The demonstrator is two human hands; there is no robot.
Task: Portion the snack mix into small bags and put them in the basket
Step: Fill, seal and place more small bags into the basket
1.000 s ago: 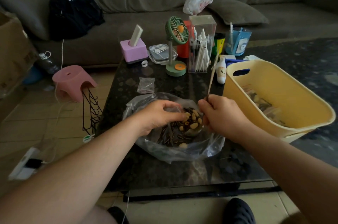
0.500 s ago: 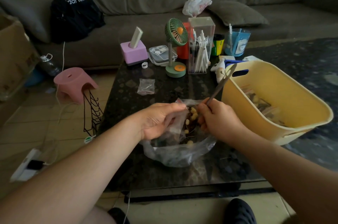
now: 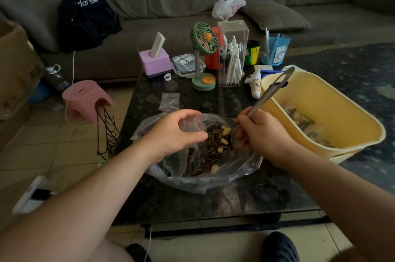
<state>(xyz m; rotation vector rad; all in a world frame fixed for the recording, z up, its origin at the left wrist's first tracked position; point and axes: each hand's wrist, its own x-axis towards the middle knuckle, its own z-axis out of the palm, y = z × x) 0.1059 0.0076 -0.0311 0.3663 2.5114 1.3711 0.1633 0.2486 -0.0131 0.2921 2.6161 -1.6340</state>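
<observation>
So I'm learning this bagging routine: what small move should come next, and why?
Probably tip the spoon into the small bag. The left hand holds the bag's mouth open over the snack mix, and the right hand grips the loaded spoon right beside that opening.

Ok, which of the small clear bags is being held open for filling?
The small bag that the left hand holds over the snack mix; the spare bag lies flat on the table, untouched.

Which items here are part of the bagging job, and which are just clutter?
In use: left hand holding small bag, right hand holding spoon, snack mix, yellow basket, spare bag.
Clutter: green fan, pen box, pink stool.
</observation>
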